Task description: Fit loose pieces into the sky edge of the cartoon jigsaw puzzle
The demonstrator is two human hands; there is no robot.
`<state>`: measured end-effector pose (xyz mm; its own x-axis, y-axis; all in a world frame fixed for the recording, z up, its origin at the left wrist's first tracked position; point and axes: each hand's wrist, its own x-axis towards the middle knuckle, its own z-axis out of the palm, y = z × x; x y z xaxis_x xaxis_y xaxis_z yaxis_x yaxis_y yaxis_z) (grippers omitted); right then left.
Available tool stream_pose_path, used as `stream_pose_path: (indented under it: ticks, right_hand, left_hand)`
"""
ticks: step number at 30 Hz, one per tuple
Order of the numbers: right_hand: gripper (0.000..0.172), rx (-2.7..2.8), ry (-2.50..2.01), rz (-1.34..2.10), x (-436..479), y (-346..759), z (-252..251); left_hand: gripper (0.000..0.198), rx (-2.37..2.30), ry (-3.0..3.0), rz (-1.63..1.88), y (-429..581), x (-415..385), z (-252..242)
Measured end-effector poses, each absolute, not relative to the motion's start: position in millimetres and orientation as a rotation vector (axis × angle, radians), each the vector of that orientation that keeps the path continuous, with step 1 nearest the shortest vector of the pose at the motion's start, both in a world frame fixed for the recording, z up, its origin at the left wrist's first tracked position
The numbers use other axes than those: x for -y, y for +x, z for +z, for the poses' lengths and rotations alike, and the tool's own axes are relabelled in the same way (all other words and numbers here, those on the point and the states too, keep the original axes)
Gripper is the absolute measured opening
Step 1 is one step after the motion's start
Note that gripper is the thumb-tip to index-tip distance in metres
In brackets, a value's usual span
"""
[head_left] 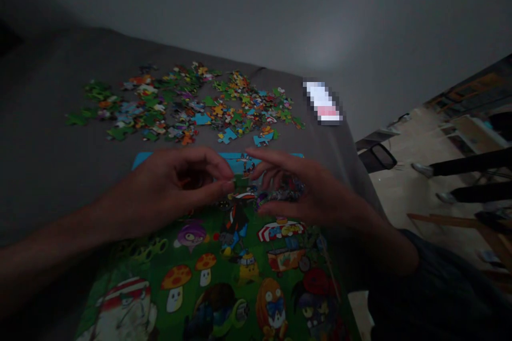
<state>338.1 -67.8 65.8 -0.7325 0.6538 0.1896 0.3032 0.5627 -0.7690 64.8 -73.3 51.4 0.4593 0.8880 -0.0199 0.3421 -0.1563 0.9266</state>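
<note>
A dim room, with a plain grey wall (248, 5) rising behind a broad grey surface (48, 133) that fills the left of the view; the whole scene sits tilted. Past the surface's right edge lies a pale floor (400, 186), where a pair of dark-trousered legs (472, 165) with pale shoes stretches across, belonging to someone else.

A loose spread of jigsaw pieces (188, 106) covers the far part of the surface, many green, with orange, blue and yellow among them. Near its right side, a blurred white-and-pink object (322, 102) lies close to the surface's edge, too smeared to name. Nearer the person lies a puzzle picture (144, 160) with a blue upper edge and a green field of cartoon characters, including mushrooms.

Both hands hover just above the picture's upper part, close together. The left hand (172, 192) is curled, its fingers (216, 168) arched and the thumb tip coming close to them in a pinch; whether a piece sits between them is hidden. The right hand (308, 192) reaches in from the other side, its fingers (272, 162) spread over a small cluster of colourful pieces (280, 194), which lies beneath them on the picture. The fingertips of the two hands nearly meet, and neither grip can be made out clearly.
</note>
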Motion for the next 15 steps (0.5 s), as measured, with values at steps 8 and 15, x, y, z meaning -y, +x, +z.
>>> stream_pose_path:
  ticks: [8, 15]
  right_hand:
    - [0.044, 2.381, -0.678, 0.82, 70, 324, 58]
    - [0.039, 2.377, -0.702, 0.836, 68, 327, 58]
  left_hand:
    - [0.028, -0.941, 1.545, 0.757, 67, 72, 40]
    - [0.023, -0.905, 1.604, 0.754, 67, 74, 40]
